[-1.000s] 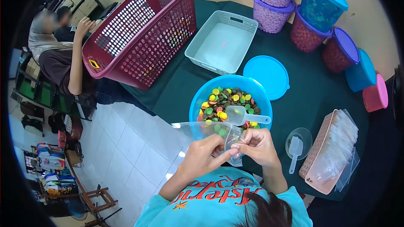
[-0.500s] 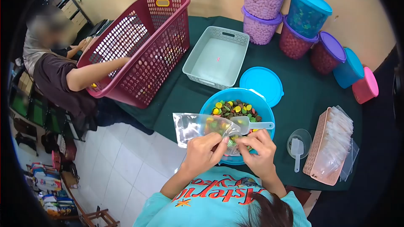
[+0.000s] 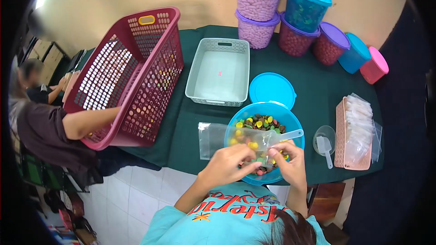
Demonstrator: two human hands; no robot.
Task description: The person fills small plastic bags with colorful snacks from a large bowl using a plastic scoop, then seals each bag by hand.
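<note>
Hands, left (image 3: 227, 163) and right (image 3: 294, 162), pinching clear bag (image 3: 211, 139), blue bowl (image 3: 292, 118) beneath, at table edge (image 3: 177, 165)

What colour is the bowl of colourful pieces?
The bowl is bright blue; the head view shows it best.

bowl (image 3: 294, 119) under grip, scoop handle (image 3: 293, 134) just beyond, bag (image 3: 210, 139) blocking left-front, gap at right before dish (image 3: 324, 130)

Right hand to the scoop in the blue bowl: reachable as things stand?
Likely yes: the scoop has its handle just beyond the right hand, nothing visible between. That hand is at the clear bag, so it may need to leave that first.
</note>
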